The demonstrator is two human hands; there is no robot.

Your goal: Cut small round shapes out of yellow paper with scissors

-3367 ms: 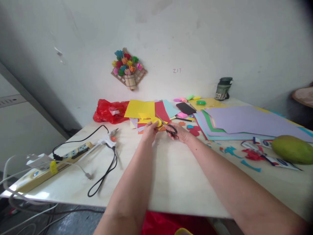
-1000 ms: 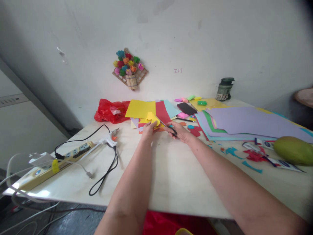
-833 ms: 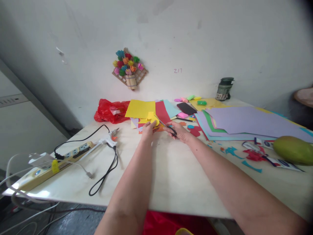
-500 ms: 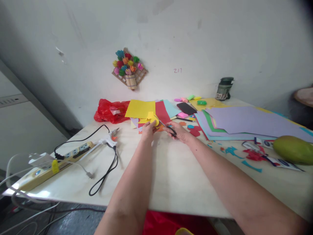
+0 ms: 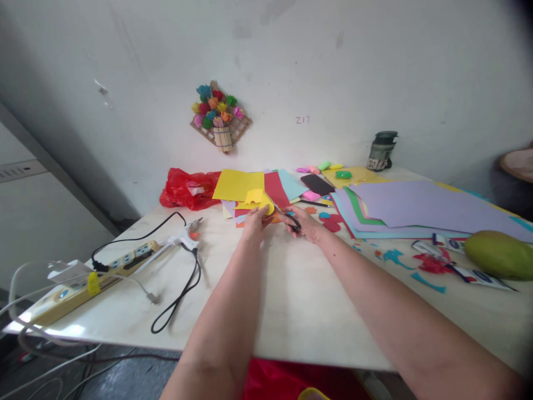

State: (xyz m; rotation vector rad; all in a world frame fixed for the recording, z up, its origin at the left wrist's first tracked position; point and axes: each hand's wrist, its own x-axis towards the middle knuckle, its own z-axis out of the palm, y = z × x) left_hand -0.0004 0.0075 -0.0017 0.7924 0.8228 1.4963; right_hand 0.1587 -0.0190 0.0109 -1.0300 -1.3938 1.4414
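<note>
My left hand pinches yellow paper; my right hand holds black-handled scissors at the paper's four o'clock. A phone lies at my right hand's one o'clock.

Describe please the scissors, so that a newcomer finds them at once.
On the pale table, look at the near end of the red paper sheet. The right hand holds the scissors, blades angled toward the yellow paper in the left hand. Black handles and metal blades set them apart from both papers.
</note>
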